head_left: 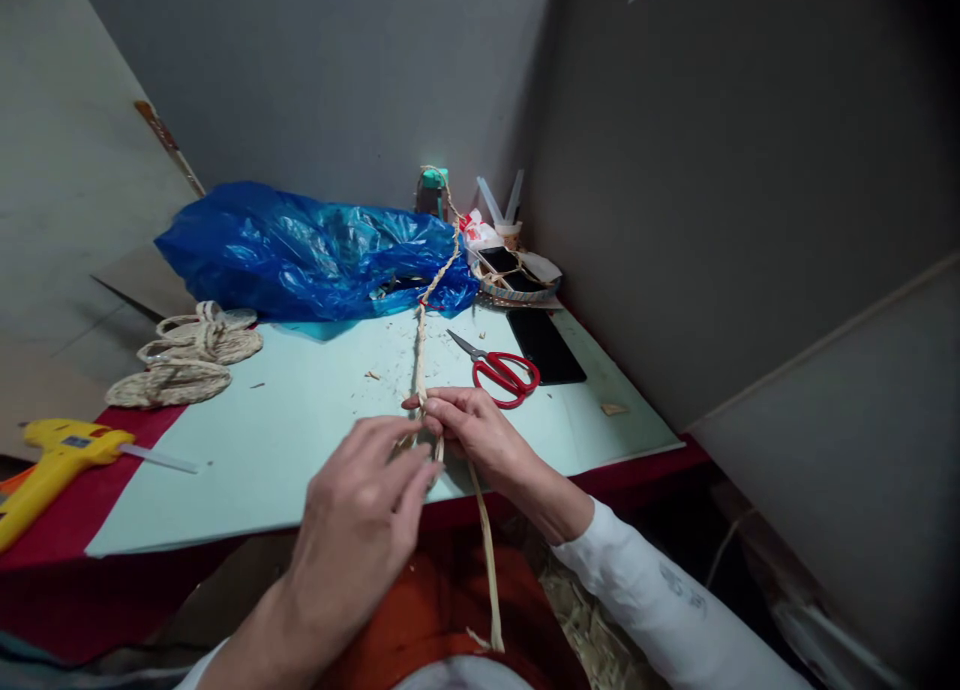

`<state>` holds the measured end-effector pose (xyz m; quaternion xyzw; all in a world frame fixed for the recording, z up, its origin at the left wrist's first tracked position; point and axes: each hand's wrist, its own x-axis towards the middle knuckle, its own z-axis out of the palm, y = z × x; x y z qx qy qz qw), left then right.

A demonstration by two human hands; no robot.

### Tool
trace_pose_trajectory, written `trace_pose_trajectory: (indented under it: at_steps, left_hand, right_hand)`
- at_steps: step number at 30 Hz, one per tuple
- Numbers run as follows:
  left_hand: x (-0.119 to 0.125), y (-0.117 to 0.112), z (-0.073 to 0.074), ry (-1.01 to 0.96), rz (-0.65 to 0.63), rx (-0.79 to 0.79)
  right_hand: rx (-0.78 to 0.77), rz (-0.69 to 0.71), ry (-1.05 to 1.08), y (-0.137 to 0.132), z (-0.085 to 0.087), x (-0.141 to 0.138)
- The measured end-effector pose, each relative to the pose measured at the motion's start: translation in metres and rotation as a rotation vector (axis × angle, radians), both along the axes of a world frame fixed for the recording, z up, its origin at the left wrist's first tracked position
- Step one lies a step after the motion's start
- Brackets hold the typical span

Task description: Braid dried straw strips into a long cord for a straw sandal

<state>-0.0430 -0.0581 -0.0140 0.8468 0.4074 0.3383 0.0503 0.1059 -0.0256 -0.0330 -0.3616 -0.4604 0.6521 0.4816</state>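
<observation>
Firstly, right hand (480, 435): thumb and fingertips pinched together on the lower end of a straw braid (421, 355). Left hand (360, 495): fingers half curled, just beside the same strands; cannot tell whether it grips any. Braid: runs from the fingers toward twelve o'clock, over the table, reaching a green-lidded bottle (433, 195). Loose strand (487, 560): hangs between five and six, below the right hand. Red-handled scissors (480, 355): near, at two, blades apart from the braid. Black phone (551, 350): just beyond, also at two. Round basket (517, 292): at one, a dark device inside. Blue plastic bag (300, 250): at eleven, crumpled. Woven slippers (169, 382): between nine and ten. Yellow glue gun (67, 445): well apart, at nine, on red cloth (112, 495).
</observation>
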Motion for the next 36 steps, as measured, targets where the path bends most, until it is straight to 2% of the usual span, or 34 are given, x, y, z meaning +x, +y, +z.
trace_pose_trajectory:
  at_steps: [1, 3, 5, 7, 10, 16, 22, 25, 32, 36]
  left_hand:
    - [-0.003, 0.007, 0.004, -0.122, 0.056, -0.073]
    - [-0.005, 0.024, 0.008, -0.31, 0.106, -0.353]
    - [-0.005, 0.041, 0.006, -0.422, -0.042, -0.732]
    - [-0.002, 0.053, 0.002, -0.536, -0.163, -1.004]
    - [0.0, 0.058, -0.003, -0.66, -0.205, -1.178]
    - [-0.001, 0.051, -0.006, -0.717, -0.131, -1.206]
    - [0.005, 0.048, -0.009, -0.687, 0.025, -1.059]
    - [0.007, 0.046, -0.009, -0.654, 0.079, -0.973]
    - [0.01, 0.04, -0.007, -0.727, 0.105, -1.024]
    - [0.003, 0.038, -0.007, -0.801, -0.013, -1.116]
  right_hand:
    - [0.007, 0.007, -0.002, 0.0, -0.001, 0.0]
    - [0.025, 0.029, -0.017, 0.0, -0.003, -0.001]
    - [0.044, 0.066, -0.035, 0.0, -0.004, -0.002]
    - [0.065, 0.103, -0.072, 0.0, -0.003, -0.001]
    - [0.141, 0.143, -0.253, 0.001, 0.0, 0.004]
    - [0.369, 0.142, -0.724, 0.0, 0.012, 0.013]
    - [0.507, 0.104, -1.43, -0.009, 0.038, 0.007]
    - [0.551, 0.058, -1.671, -0.011, 0.042, 0.001]
    - [0.514, 0.005, -1.728, -0.024, 0.033, -0.017]
    - [0.447, -0.045, -1.68, -0.031, 0.028, -0.026]
